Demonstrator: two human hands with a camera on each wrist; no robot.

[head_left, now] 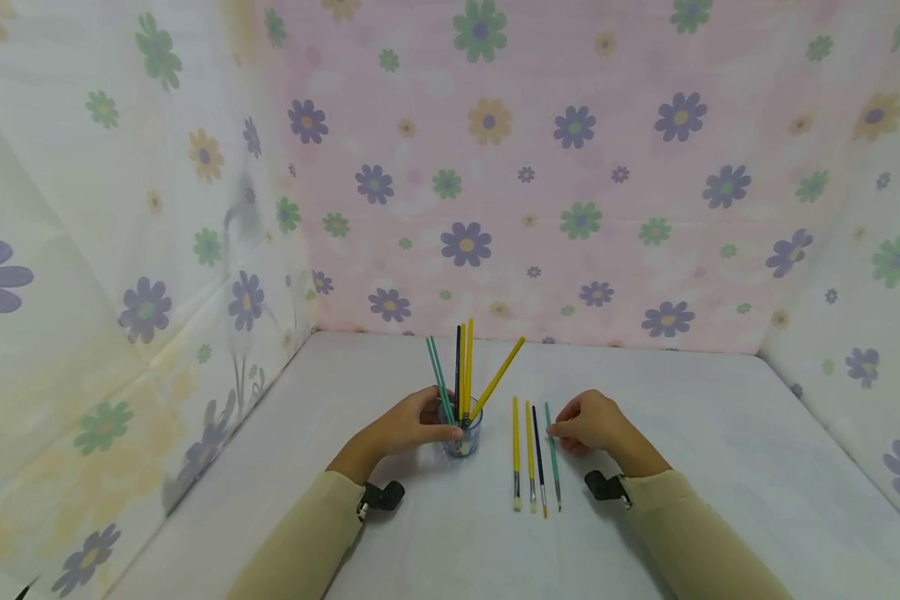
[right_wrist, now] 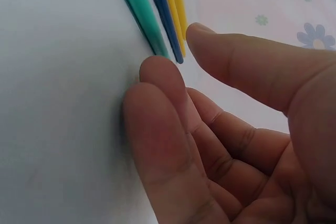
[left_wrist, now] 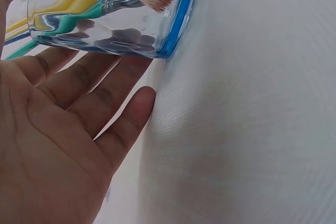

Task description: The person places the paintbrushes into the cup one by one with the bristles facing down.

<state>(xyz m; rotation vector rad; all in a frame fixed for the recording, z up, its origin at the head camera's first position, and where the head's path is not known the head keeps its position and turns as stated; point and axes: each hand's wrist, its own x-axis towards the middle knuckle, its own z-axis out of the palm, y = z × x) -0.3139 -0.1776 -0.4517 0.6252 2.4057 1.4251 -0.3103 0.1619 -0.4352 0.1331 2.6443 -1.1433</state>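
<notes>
My left hand holds a clear glass cup, thumb in front and fingers round the far side. Its thick blue base shows in the left wrist view. Several paintbrushes stand in the cup bristles down, with green handles, a dark handle and yellow handles. To the right, two yellow brushes, a dark blue brush and a green brush lie side by side, bristles toward me. My right hand is at the green brush's handle end, thumb and fingertips apart.
A white-covered table lies under everything. Pink flowered cloth hangs behind it, with pale flowered cloth at the left and more at the right. Each sleeve cuff has a small black device on it.
</notes>
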